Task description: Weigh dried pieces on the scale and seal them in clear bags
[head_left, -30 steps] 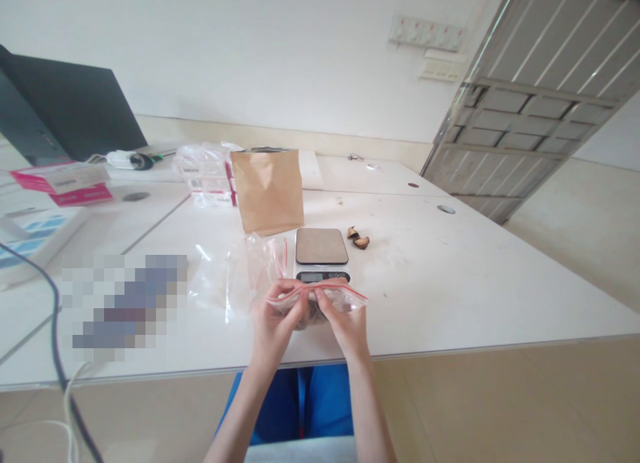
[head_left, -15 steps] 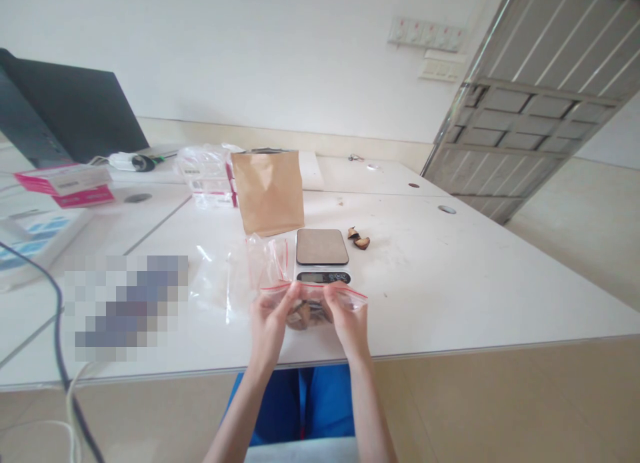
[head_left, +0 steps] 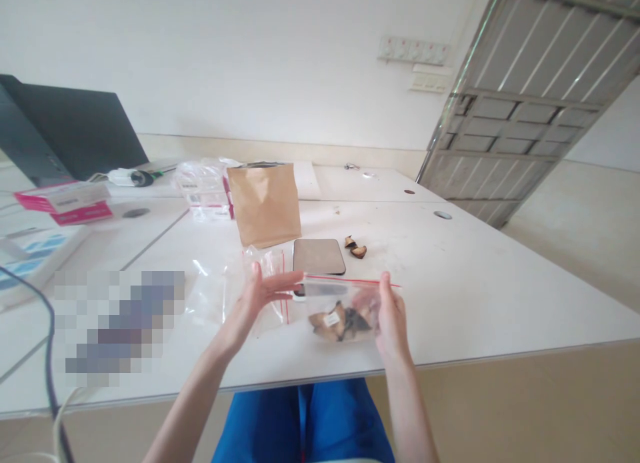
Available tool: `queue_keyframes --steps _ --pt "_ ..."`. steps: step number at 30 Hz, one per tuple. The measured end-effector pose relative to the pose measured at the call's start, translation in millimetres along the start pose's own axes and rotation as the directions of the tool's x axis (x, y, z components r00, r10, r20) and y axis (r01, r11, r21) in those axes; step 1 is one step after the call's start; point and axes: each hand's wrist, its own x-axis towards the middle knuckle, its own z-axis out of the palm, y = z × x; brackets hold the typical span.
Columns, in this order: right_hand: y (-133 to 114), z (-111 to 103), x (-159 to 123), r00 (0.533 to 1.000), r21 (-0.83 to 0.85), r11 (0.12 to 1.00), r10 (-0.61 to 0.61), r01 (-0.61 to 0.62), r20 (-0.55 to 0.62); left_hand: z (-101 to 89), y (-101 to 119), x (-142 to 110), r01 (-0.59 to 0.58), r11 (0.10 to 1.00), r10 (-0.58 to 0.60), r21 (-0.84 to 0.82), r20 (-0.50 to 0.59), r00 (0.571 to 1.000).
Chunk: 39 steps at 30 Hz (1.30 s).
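Note:
I hold a clear zip bag (head_left: 345, 309) with a red seal line up above the table's front edge. Brown dried pieces and a small white packet lie in its bottom. My right hand (head_left: 391, 316) grips the bag's right side, fingers curled round it. My left hand (head_left: 260, 295) pinches the bag's left top corner with its other fingers stretched upward. Just behind the bag sits a small kitchen scale (head_left: 319, 256), its display partly hidden by the bag.
A brown paper bag (head_left: 265, 203) stands behind the scale. Two loose dried pieces (head_left: 357, 248) lie right of it. Empty clear zip bags (head_left: 225, 289) lie left. Farther left are packets in plastic (head_left: 203, 183), pink boxes (head_left: 65, 197), a laptop (head_left: 75, 126) and a cable (head_left: 50, 356).
My hands have moved apart along the bag's top, from its middle to its two ends, and lifted the bag upright. The camera tilted slightly down.

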Motion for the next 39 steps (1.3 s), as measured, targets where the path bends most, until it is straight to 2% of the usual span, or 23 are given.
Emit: queue_keyframes --steps 2,3,4,6,8,10,11,13,14,16,17,18,20,23,25,27,29,31,32,33,36,37,39 --pt "-14 -23 22 0.998 -0.050 0.999 -0.022 0.020 -0.057 -7.8 18 8 -0.128 0.989 0.134 0.069 -0.093 0.987" --pt "-20 -35 34 0.994 -0.086 0.994 -0.075 0.068 -0.081 -10.5 27 12 -0.193 0.974 0.210 0.120 -0.146 0.967" --pt "-25 -47 47 0.987 -0.146 0.983 -0.124 0.108 -0.101 -12.5 37 17 -0.260 0.947 0.294 0.190 -0.186 0.937" --pt "-29 -69 69 0.961 -0.371 0.916 -0.224 0.150 -0.163 -14.4 56 28 -0.391 0.832 0.502 0.395 -0.232 0.834" --pt "-26 -83 83 0.882 -0.680 0.711 -0.421 0.177 -0.211 -15.2 72 43 -0.436 0.646 0.674 0.626 -0.202 0.710" --pt "-16 -89 85 0.810 -0.873 0.449 -0.574 0.191 -0.118 -17.5 86 61 -0.386 0.482 0.763 0.786 -0.161 0.625" --pt "-9 -90 83 0.808 -0.913 0.348 -0.588 0.211 -0.037 -20.0 90 71 -0.340 0.424 0.782 0.840 -0.150 0.605" --pt "6 -88 72 0.859 -0.932 0.228 -0.492 0.282 0.140 -29.0 95 94 -0.243 0.346 0.796 0.906 -0.146 0.588" --pt "13 -86 67 0.887 -0.933 0.188 -0.413 0.306 0.208 -35.5 96 105 -0.191 0.323 0.792 0.927 -0.154 0.590" --pt "22 -84 58 0.925 -0.943 0.121 -0.268 0.309 0.268 -50.9 93 125 -0.104 0.285 0.769 0.953 -0.162 0.619" --pt "23 -85 57 0.935 -0.947 0.099 -0.216 0.306 0.280 -58.8 91 134 -0.065 0.278 0.740 0.958 -0.170 0.650" --pt "20 -86 59 0.937 -0.944 0.090 -0.179 0.319 0.300 -65.7 89 140 -0.038 0.271 0.705 0.962 -0.172 0.688" --pt "9 -91 69 0.913 -0.907 0.118 -0.114 0.404 0.392 -75.0 86 147 -0.019 0.265 0.673 0.964 -0.171 0.719" --pt "-14 -99 99 0.850 -0.834 0.177 -0.031 0.523 0.526 -74.7 90 144 -0.002 0.246 0.699 0.969 -0.177 0.693" --pt "-24 -96 119 0.871 -0.862 0.129 -0.026 0.490 0.491 -69.0 97 138 0.015 0.239 0.707 0.971 -0.184 0.683" --pt "-27 -84 135 0.877 -0.874 0.074 -0.073 0.479 0.475 -64.5 103 134 -0.012 0.275 0.719 0.961 -0.197 0.666" --pt "-23 -61 145 0.817 -0.813 0.089 -0.118 0.575 0.565 -64.9 106 135 -0.058 0.338 0.735 0.939 -0.225 0.640" --pt "-15 -33 151 0.716 -0.703 0.139 -0.165 0.698 0.678 -70.6 107 138 -0.068 0.372 0.720 0.926 -0.242 0.650" --pt "-9 -19 153 0.686 -0.669 0.153 -0.193 0.728 0.702 -74.7 107 140 -0.071 0.370 0.697 0.926 -0.226 0.680" --pt "-3 -7 156 0.679 -0.662 0.153 -0.211 0.734 0.704 -79.0 107 141 -0.080 0.358 0.662 0.930 -0.193 0.724" --pt "14 18 166 0.688 -0.676 0.145 -0.236 0.723 0.686 -88.7 110 139 -0.124 0.347 0.466 0.930 -0.057 0.883" --pt "18 21 169 0.686 -0.673 0.149 -0.243 0.725 0.686 -89.8 112 135 -0.127 0.357 0.393 0.925 -0.026 0.919" --pt "23 23 172 0.679 -0.662 0.166 -0.272 0.731 0.682 -88.4 117 125 -0.125 0.375 0.282 0.919 0.015 0.959"
